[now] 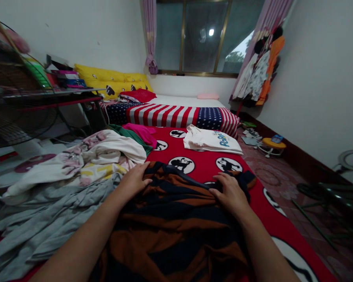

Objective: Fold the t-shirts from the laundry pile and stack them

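A brown and navy striped shirt (176,219) lies rumpled in front of me, spread over the red bedding. My left hand (134,182) has its fingers curled on the shirt's upper left edge, thumb pointing inward. On the upper right part, my right hand (231,194) grips the cloth between thumb and fingers; a bunched end of the shirt sticks out beyond it. Left of my left hand is a heap of loose clothes, with a grey garment (61,219) nearest and a white one (114,147) behind. Farther off lies a folded white T-shirt (211,141) with blue lettering.
Red bedding (204,160) with monkey prints lies under the clothes. Beyond it stands a bed (170,115) with a striped, starred cover. A cluttered table (76,94) and a fan (20,113) are at left. A yellow stool (273,144) and a dark chair (338,199) stand at right.
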### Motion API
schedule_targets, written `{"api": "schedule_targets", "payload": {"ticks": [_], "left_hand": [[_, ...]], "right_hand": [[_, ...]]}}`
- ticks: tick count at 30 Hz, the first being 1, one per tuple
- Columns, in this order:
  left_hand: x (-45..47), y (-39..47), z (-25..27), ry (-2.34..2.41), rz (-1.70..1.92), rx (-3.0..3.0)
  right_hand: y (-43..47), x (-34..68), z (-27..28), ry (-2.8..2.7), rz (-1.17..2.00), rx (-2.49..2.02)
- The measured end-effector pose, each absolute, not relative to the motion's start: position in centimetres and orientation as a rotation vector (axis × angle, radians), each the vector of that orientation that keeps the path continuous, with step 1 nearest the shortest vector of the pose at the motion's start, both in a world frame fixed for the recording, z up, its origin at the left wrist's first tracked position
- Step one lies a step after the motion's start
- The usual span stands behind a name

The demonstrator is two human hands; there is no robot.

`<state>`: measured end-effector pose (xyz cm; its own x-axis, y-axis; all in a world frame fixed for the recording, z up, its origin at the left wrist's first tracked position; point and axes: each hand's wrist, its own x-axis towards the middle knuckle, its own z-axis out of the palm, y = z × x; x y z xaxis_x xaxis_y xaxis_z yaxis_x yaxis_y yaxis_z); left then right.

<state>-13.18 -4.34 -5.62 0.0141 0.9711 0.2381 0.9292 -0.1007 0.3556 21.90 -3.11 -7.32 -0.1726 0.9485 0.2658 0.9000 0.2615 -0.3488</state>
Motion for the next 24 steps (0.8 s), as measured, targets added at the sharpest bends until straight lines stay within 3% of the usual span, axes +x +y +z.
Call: {"api": "schedule_targets", "payload": {"ticks": [3, 8, 11, 17, 21, 24], "left_hand": [[-14.1, -4.3, -4.4, 1.894, 0.901, 1.894], [-17.5, -4.6, -0.5, 1.527, 1.799, 1.129], [-21.0, -4.5, -0.3, 1.379, 2.11, 0.843], [-24.7, -5.1, -2.2, 1.886, 2.577, 0.813], [-20.4, -5.7, -1.1, 1.856, 2.523, 1.465], [-15.7, -5.3, -1.0, 1.731, 2.025, 2.022]], "right_hand": [[-3.0, 22.3, -7.4, -2.122, 0.196, -1.71], [-2.8, 22.6, -7.5, -2.108, 0.176, -1.737], [-2.7, 22.4, -7.7, -2.022, 0.121, -1.647], [-2.8, 22.0, -7.3, -1.865, -0.073, -1.365], [-3.4, 21.5, -6.8, -1.86, -0.066, -1.445], [-3.9, 21.2, -6.4, -1.813, -0.039, -1.404]]}}
